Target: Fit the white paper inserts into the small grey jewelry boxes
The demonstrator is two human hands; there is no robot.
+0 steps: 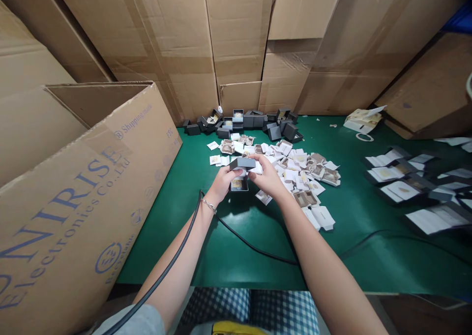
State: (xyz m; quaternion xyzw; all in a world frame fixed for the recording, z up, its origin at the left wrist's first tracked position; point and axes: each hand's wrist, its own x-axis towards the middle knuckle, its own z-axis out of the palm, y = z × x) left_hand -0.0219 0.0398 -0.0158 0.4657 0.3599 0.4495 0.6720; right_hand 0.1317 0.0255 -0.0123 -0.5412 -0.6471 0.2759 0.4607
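Observation:
A small dark box [239, 183] is held between my two hands above the green table, its dark lid [242, 164] raised over the lower part, which shows a printed, yellowish content. My left hand [222, 183] grips its left side, thumb at the front. On the right side my right hand [266, 176] has its fingers round the lid and box edge. Just behind and to the right lies a pile of white papers and folded card inserts [295, 170]. More dark boxes [254, 120], some open, stand in a row at the back.
A large cardboard box [88, 197] stands at the left, with cardboard walls [177, 35] behind. Open dark boxes with white inserts [401, 190] lie at the right. A tissue pack [364, 120] and tape ring [365, 137] sit at the back right. A black cable [254, 249] crosses the table.

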